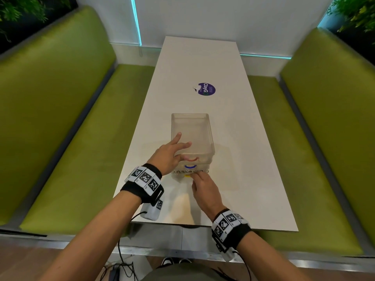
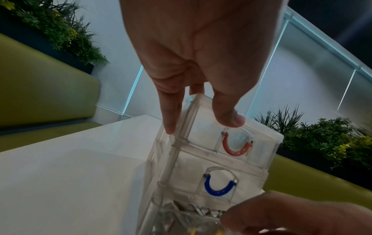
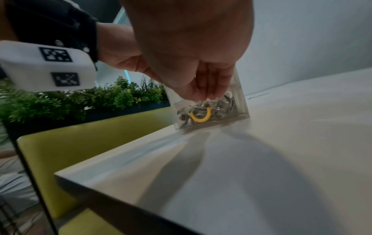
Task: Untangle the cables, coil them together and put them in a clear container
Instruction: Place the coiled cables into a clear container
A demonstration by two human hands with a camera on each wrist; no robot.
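A clear container [image 1: 190, 126] of three stacked drawers stands on the white table [image 1: 243, 159]. Its handles are red [image 2: 236, 149], blue [image 2: 219, 189] and yellow [image 3: 200, 116], top to bottom. My left hand [image 1: 170, 155] lies on its top near the left corner, fingers straight, thumb on the front by the red handle. My right hand [image 1: 203, 185] has its fingertips bunched on the top front edge of the bottom drawer [image 3: 239, 101], pinching it. That drawer holds a grey, silvery jumble [image 3: 221, 103] seen through the wall; I cannot tell what it is.
A round purple sticker [image 1: 206, 89] lies further up the table. Green benches [image 1: 60, 128] [image 1: 324, 128] run along both long sides. The table's near edge [image 1: 223, 227] is just behind my wrists. Plants [image 2: 322, 135] line the ledges behind the benches.
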